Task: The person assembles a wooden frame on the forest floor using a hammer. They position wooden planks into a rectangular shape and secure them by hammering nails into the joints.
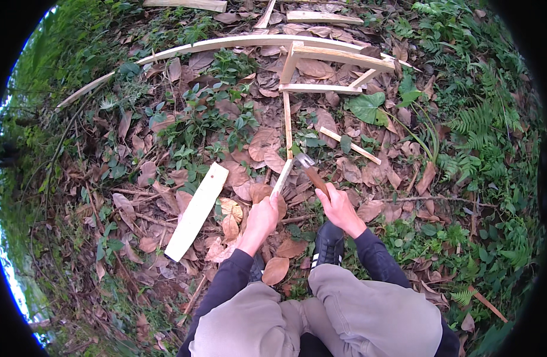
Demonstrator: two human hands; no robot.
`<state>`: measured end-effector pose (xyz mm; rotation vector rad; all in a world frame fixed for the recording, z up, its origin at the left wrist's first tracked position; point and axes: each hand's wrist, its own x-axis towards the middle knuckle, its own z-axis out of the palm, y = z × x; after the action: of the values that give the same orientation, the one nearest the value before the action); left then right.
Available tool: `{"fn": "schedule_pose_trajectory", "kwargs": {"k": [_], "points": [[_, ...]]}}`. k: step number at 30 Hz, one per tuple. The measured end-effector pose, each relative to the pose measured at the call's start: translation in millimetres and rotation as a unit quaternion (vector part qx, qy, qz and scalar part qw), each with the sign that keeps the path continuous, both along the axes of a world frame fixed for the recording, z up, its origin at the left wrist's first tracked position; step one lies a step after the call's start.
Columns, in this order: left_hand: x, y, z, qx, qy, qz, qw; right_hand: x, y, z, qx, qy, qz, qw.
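My left hand (262, 221) is closed around the near end of a short pale wooden strip (282, 177). My right hand (340, 208) grips the brown wooden handle of a hammer (314, 178). The hammer's metal head is close to the strip's far end. There the strip meets a longer thin wooden slat (288, 122) that runs away from me; whether the two are fastened cannot be made out. Beyond, the slat reaches an open frame of wooden pieces (321, 88) lying on the leaves.
A wide pale board (197, 211) lies left of my left hand. A loose thin stick (350, 146) rests ahead on the right. A long curved batten (238, 40) crosses behind the frame, with more planks (324, 18) farther off. Dry leaves and low green plants surround everything.
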<state>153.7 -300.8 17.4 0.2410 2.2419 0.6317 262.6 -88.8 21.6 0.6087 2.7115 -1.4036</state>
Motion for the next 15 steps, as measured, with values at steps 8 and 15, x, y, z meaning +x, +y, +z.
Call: {"fn": "schedule_pose_trajectory", "kwargs": {"k": [8,15], "points": [[1,-3,-12,-0.026,0.041,-0.021,0.999,-13,9,15,0.044,-0.031,0.048,0.997],[-6,-2,-7,-0.020,0.086,-0.043,0.995,-12,19,21,0.082,0.022,0.044,0.995]]}}
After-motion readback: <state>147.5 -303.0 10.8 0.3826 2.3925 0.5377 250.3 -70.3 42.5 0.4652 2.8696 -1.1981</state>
